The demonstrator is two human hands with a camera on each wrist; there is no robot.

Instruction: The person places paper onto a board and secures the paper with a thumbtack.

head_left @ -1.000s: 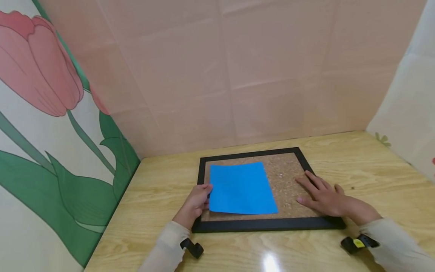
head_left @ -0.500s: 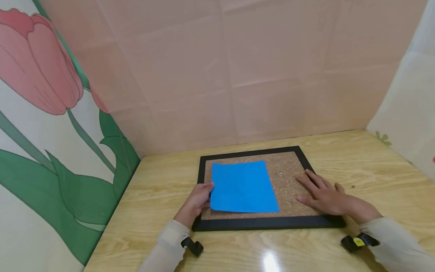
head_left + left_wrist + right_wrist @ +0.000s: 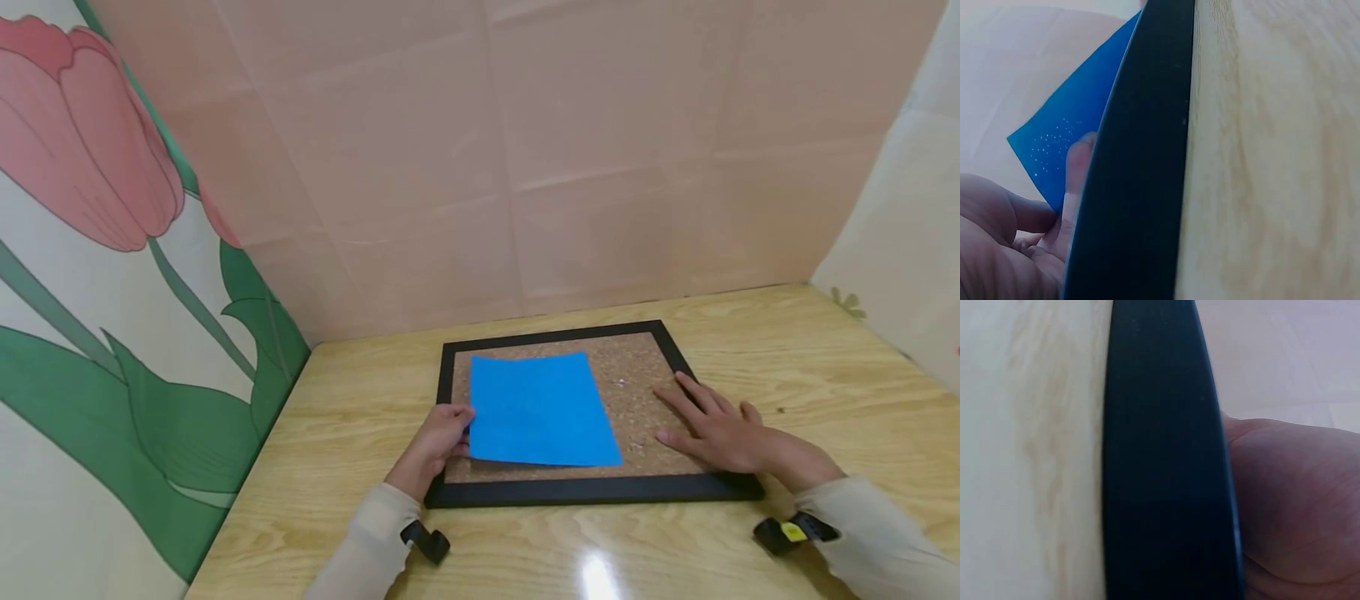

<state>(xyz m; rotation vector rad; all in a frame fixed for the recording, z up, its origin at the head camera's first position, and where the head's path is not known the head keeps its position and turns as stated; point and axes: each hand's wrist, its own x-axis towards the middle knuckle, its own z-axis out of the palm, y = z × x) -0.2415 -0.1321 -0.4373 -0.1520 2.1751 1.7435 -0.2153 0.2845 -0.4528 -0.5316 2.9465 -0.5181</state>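
A blue sheet of paper (image 3: 542, 408) hangs over the left part of a corkboard (image 3: 637, 392) with a black frame (image 3: 592, 490). At the sheet's left edge my left hand (image 3: 431, 437) pinches it between thumb and fingers. The left wrist view shows that grip, with small pale specks on the blue sheet (image 3: 1057, 134) beside the thumb (image 3: 1035, 214). My right hand (image 3: 720, 433) rests with spread fingers on the board's right side, across the frame. Only the base of the right palm (image 3: 1297, 500) shows in the right wrist view, behind the black frame.
The board lies on a light wood-grain table (image 3: 360, 425). A pinkish sheet (image 3: 420, 167) closes off the back, and a tulip-print panel (image 3: 150, 350) stands at the left. A pale panel (image 3: 915, 208) rises at the right. Some small shiny bits (image 3: 622, 382) lie on the cork.
The blue paper has shifted slightly to the right over the board, its left edge in my left hand. My right hand has stayed in place.
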